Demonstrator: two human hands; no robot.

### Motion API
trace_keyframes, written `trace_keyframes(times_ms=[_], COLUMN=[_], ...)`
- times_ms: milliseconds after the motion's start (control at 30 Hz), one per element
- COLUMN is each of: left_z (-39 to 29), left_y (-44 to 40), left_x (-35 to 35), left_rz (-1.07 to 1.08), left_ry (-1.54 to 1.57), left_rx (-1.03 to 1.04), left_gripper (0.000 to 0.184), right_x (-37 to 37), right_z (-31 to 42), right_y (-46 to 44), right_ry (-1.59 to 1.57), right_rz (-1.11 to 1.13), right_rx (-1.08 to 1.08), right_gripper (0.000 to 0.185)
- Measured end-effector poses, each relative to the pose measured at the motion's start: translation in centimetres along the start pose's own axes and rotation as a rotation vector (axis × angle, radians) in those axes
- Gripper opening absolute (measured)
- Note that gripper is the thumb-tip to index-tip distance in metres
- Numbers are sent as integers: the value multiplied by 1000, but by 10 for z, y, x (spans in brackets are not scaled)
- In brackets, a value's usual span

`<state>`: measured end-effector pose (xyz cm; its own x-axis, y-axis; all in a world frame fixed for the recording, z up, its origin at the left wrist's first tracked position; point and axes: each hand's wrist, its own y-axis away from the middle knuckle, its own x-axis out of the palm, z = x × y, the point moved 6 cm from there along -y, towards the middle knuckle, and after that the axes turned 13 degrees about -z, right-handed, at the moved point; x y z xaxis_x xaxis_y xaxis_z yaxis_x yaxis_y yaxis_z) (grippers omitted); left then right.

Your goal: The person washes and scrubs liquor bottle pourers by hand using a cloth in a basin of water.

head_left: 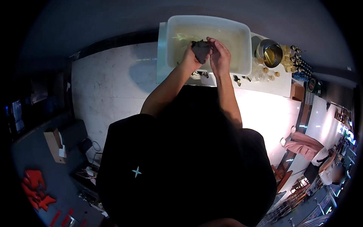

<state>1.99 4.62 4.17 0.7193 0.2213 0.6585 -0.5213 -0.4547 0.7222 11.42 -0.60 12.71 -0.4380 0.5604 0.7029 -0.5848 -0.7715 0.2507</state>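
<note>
The left hand [188, 56] is closed on a dark cloth [200, 51], gripping it along its left side. The right hand [221, 56] is half curled at the cloth's right edge, fingers bent towards it; whether it pinches the fabric I cannot tell. The cloth is bunched up above the near half of a white plastic tub [247, 45], between the two hands. It is broad at the far end and narrows to a blunt tip pointing back at the wearer, so its slightly longer axis runs from far to near.

The tub holds a pale, yellowish liquid with a patch of light on its left part. Just outside the near wall lie small dark and brassy fittings [237, 80], too small to name. Right of the tub is a round metal bowl [280, 53] with a golden yellow patch inside, liquid or reflection. Near the bowl are clear jars [261, 76] with gold-coloured tops, and beyond them, bottles [289, 62] with yellowish contents.

All this stands on a pale table [264, 87], with a brown box [297, 91] by its right end. Light floor [109, 72] spreads around. Farther right is a person in pink trousers [304, 145]; at far left, an open carton [54, 145] and red shapes [36, 189].
</note>
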Motion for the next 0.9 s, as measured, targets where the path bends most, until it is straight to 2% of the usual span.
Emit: trace_keyframes(times_ms=[233, 267, 367, 567, 700, 900], left_z=[-14, -13, -12, -7, -1, 8], left_y=[12, 12, 0, 9, 10, 4], left_x=[-11, -15, -30, -33, -34, -43], left_rz=[1, -37, 68, 102, 145, -32], left_ry=[-36, -3, 14, -36, 1, 20], left_rx=[115, 102, 54, 38, -27, 16], left_gripper=[51, 53, 57, 57, 59, 60], right_x=[-31, -37, -53, -80, -117, -154], right_z=[-5, -5, -7, -13, -25, -32], right_y=[19, 24, 38, 73, 92, 109], right_ry=[151, 187, 235, 190, 230, 229], right_rz=[-77, -107, -121, -221, -281, -421], right_rx=[-37, -28, 33, 173, 209, 223], right_gripper=[17, 18, 20, 25, 17, 15])
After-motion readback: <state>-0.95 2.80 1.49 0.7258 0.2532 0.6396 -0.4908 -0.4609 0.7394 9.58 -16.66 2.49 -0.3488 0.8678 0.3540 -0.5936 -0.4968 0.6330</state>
